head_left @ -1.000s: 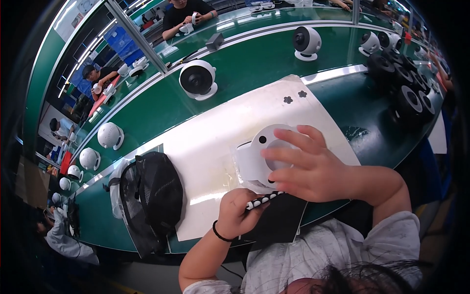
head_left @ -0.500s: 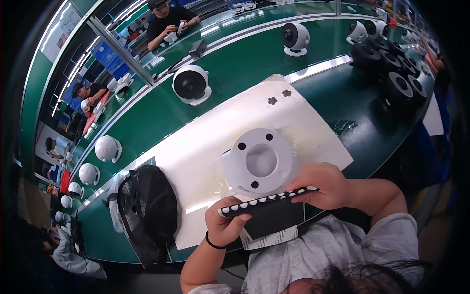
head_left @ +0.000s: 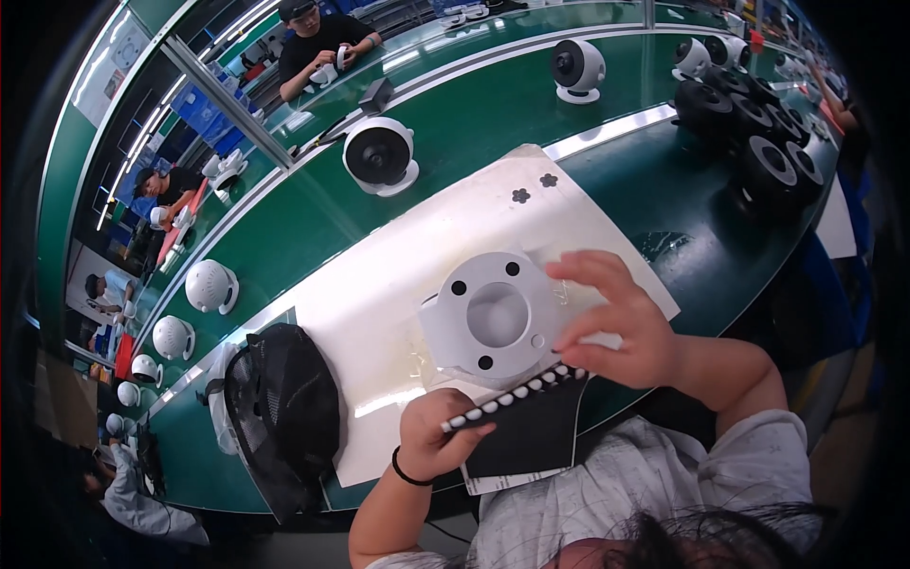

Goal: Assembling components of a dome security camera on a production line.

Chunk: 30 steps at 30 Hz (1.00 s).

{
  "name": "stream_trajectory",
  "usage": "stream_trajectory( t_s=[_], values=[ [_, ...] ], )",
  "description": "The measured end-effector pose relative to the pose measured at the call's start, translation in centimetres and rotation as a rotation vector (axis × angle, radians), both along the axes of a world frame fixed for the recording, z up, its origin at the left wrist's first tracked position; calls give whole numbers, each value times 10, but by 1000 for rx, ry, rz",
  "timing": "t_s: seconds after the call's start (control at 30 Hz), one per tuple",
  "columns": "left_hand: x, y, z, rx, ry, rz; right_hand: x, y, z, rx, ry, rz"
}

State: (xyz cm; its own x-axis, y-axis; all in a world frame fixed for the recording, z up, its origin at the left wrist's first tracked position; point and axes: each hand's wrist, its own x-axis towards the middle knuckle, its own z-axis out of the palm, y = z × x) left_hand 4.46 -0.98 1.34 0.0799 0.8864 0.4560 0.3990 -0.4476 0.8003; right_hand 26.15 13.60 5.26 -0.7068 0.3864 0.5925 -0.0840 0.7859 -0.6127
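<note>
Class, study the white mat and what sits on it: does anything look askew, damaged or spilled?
Nothing stands out. The round white housing rests flat on the white mat, touched by the right hand. The left hand holds a black tray.

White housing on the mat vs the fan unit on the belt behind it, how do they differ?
The white housing lies flat on the white mat, round recess facing up; the fan unit stands upright on the green belt. The housing's face is all white with four dark holes; the fan unit's face is dark. The right hand touches the housing; nobody touches the fan unit. Both have round white shells.
</note>
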Motion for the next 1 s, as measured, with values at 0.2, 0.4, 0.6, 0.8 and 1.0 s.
stream_trajectory(
  t_s=[0.2, 0.4, 0.6, 0.8, 1.0],
  values=[
    [3, 7, -7, 255, 150, 88, -18, 5, -8, -160, -110, 35],
    [-3, 13, -15, 251, 291, 187, -15, 10, -20, 314, -62, -110],
    [-3, 14, -15, 171, 253, 220, -1, 5, -6, 825, -274, -163],
    [5, 30, -18, 207, 256, 134, -18, 52, -15, -778, -129, 175],
    [-2, 47, -10, 148, 106, 218, -36, 129, 0, -1205, 62, 128]
  ],
)
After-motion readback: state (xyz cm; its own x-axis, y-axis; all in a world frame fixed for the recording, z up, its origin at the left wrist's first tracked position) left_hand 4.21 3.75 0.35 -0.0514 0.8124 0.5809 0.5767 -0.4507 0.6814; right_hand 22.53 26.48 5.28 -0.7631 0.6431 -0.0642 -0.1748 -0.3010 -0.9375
